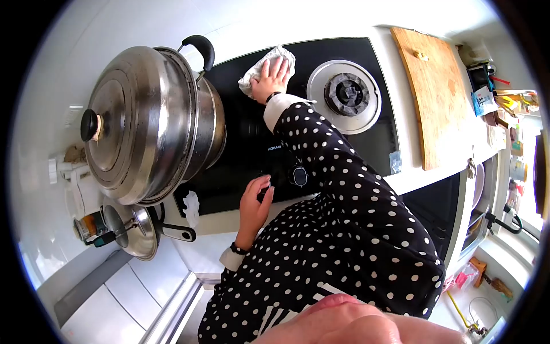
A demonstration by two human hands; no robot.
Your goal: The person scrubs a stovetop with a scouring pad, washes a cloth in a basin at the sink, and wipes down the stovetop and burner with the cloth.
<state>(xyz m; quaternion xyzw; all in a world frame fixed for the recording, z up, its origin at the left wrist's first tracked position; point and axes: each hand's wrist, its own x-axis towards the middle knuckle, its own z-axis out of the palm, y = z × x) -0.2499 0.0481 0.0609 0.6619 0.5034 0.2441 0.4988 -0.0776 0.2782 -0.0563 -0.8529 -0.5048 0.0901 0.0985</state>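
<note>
A crumpled whitish cloth lies against the black glass hob near its back edge. My right hand holds it down there, fingers spread over it; whether the fingertips grip its folds is hard to see. To the right of that hand is a round burner. Over the front of the hob is my left hand, its fingers loosely bent and the thumb apart, holding nothing that I can see. A dark round control knob is just right of it. A crumpled white tissue-like piece is at the hob's front left corner.
A large lidded steel pot stands over the hob's left side, its black handle sticking out. Below it is a lidded pan. A wooden cutting board lies on the right counter, with packets and other items beyond it.
</note>
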